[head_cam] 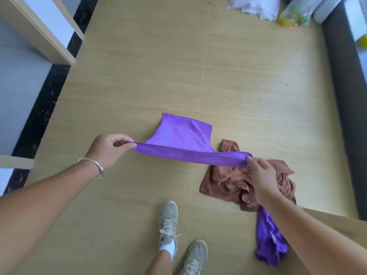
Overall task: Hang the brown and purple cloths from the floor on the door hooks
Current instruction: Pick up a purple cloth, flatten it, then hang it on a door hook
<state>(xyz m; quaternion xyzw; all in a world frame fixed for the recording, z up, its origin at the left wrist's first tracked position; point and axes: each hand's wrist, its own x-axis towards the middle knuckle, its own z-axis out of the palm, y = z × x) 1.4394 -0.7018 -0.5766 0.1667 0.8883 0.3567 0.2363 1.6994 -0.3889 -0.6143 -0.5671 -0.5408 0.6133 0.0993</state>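
Here the left hand point(107, 149) is pinching one corner of a purple cloth point(178, 139), and the right hand point(262, 175) is pinching the other, stretching its top edge between them above the floor point(139, 76). Under the right hand, a brown cloth point(224, 181) is lying crumpled on the floor, with a second purple cloth point(268, 243) beside it.

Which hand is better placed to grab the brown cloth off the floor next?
The right hand. It pinches the purple cloth directly above the crumpled brown cloth, while the left hand holds the other end well away from it.
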